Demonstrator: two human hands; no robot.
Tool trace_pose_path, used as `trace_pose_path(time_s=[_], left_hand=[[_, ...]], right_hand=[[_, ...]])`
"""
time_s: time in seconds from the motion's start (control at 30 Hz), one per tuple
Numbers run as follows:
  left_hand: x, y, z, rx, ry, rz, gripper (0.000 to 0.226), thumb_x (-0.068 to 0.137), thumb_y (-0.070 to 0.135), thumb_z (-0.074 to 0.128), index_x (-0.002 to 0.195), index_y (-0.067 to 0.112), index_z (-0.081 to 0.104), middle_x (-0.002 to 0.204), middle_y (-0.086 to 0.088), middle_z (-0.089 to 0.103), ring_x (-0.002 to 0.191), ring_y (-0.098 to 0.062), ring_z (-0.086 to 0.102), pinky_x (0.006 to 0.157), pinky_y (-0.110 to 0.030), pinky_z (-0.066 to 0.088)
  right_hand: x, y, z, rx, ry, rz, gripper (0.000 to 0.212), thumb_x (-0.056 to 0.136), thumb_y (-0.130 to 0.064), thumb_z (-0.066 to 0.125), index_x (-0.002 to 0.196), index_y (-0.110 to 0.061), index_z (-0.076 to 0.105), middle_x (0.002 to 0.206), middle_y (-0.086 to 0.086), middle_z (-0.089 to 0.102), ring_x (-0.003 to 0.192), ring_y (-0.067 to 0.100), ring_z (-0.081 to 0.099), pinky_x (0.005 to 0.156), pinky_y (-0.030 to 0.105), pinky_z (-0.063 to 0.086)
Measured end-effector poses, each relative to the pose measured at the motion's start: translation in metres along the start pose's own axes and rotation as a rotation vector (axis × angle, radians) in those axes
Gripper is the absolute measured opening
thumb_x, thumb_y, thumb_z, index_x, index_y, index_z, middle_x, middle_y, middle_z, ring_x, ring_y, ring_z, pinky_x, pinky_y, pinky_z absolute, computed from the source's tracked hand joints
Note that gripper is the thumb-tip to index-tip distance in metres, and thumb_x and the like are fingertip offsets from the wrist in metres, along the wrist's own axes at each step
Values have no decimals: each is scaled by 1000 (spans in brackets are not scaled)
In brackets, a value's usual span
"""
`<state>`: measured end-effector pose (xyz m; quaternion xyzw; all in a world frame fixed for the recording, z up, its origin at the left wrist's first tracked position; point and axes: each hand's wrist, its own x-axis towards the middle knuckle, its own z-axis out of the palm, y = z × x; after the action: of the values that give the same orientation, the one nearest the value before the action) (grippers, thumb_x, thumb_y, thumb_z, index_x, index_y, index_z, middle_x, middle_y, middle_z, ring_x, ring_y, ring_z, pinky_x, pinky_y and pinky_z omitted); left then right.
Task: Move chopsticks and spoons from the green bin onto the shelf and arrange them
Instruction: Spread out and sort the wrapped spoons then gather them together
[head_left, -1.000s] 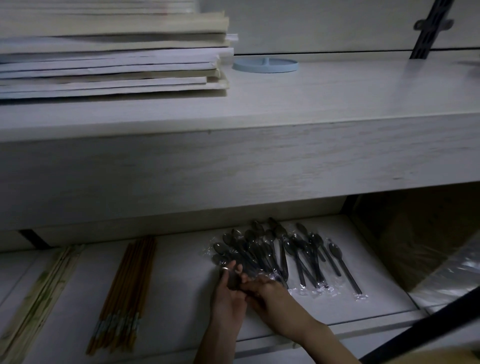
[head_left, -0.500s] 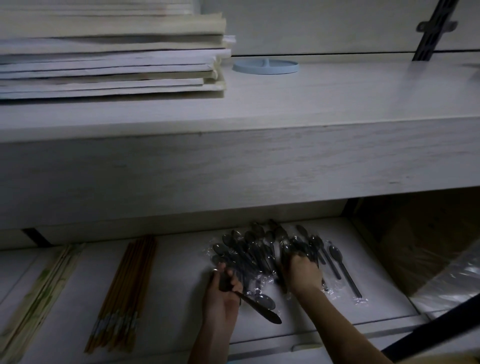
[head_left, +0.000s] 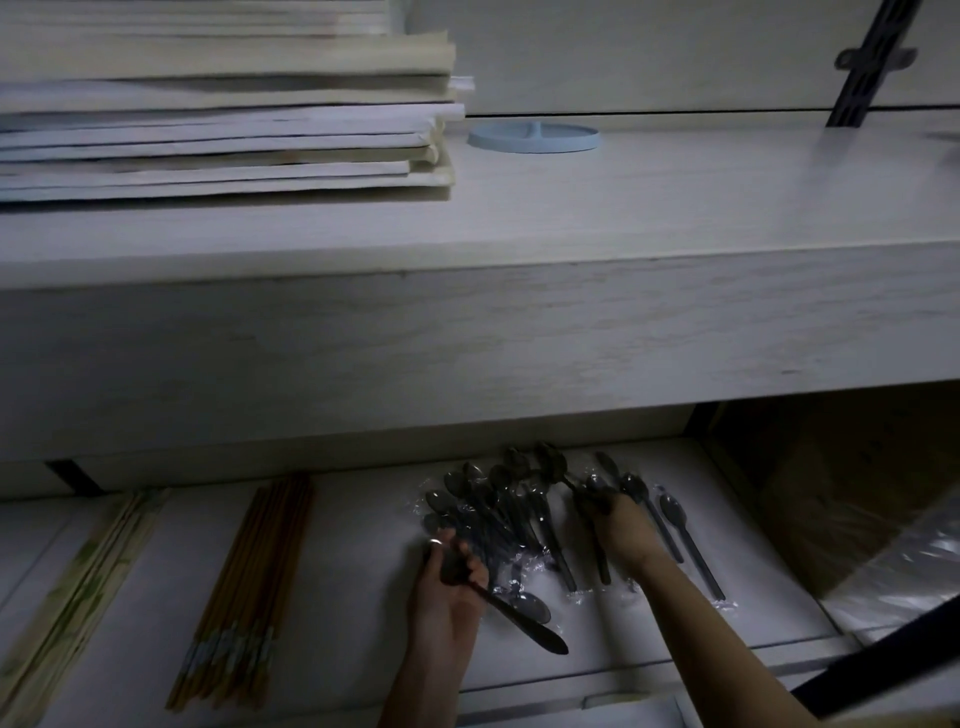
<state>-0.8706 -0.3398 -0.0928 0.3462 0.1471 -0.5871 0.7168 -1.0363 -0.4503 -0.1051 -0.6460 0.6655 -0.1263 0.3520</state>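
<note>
Pale chopsticks (head_left: 67, 597) hug the left edge of the lower shelf (head_left: 363, 597), brown chopsticks (head_left: 249, 597) right of them, then bare board; left hand (head_left: 447, 603) grips one spoon (head_left: 540, 633) beside the wrapped spoons (head_left: 498, 504), right hand (head_left: 626, 532) upon them, grip unclear; cardboard box (head_left: 857, 493) blocks the right

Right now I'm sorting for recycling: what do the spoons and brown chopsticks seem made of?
The spoons: likely metal, dark and glossy, glints on bowls, inside clear crinkly plastic wrappers. The brown chopsticks: probably wood or bamboo, matte orange-brown, pale banded ends.

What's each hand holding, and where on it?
Left hand grips a dark metal spoon near its upper end. Right hand rests on the wrapped metal spoon pile; grip unclear.
</note>
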Motion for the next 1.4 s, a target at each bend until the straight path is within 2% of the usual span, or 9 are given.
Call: trace_pose_path(time_s=[0.2,0.37,0.6,0.77,1.03,1.13,1.2,1.27,1.4], left_hand=[[-2,-5,6,-9,17,-9,26,99,14,37,84,5,55,76,-11,49,65,-14,46,38,-13,45],[-14,-4,16,2,-50,-23,26,100,12,34,91,0,56,95,-21,58,88,-27,57,67,-34,58],[-12,-3,20,-31,-30,-38,27,99,8,32,90,-1,56,95,-21,55,88,-29,54,48,-33,58],[-17,-1,20,-46,-14,-65,28,97,21,39,85,2,57,87,-15,49,77,-23,49,60,-30,55],[-10,-8,10,-38,-40,-34,27,99,20,36,87,7,56,75,-7,45,64,-15,39,42,-14,48],[-10,-8,9,-41,-60,-17,27,100,21,36,88,7,56,77,-8,46,65,-15,39,42,-14,48],[-11,-8,10,-30,-76,-9,28,100,22,36,87,8,56,77,-7,46,64,-14,38,41,-12,45],[-11,-7,10,19,-94,-10,27,100,24,35,88,11,55,78,-6,48,62,-14,38,38,-11,42],[-10,-5,2,142,-124,41,28,101,29,30,98,16,54,79,-5,50,38,-7,42,33,-10,33]], right_hand=[[-62,-19,-12,-85,202,-368,34,96,-9,44,127,-14,57,115,13,67,105,29,63,86,32,46],[-117,-27,-2,-208,47,-609,53,89,-29,29,141,-30,37,112,4,58,98,24,61,82,30,44],[-123,-5,19,-344,61,-653,53,94,-25,33,144,-37,25,112,2,51,93,25,58,79,28,44],[-125,-1,24,-457,188,-726,49,77,-32,42,124,-31,55,77,-9,56,56,5,56,51,13,41],[-131,-13,28,-453,285,-628,27,84,-45,40,85,-32,64,78,-9,56,67,10,57,54,21,47],[-131,-19,33,-278,91,-472,26,96,-40,35,93,-26,57,89,-5,61,80,20,64,70,28,49],[-131,-21,37,-27,-160,-385,19,98,-35,36,90,-25,49,76,-4,58,72,16,60,75,31,46],[-130,-26,33,132,-245,-326,20,98,-28,39,82,-24,49,63,-6,48,57,0,46,66,22,41],[-127,-29,23,262,-396,-267,30,98,-26,41,70,-26,50,57,-9,44,42,-3,38,49,10,30]])
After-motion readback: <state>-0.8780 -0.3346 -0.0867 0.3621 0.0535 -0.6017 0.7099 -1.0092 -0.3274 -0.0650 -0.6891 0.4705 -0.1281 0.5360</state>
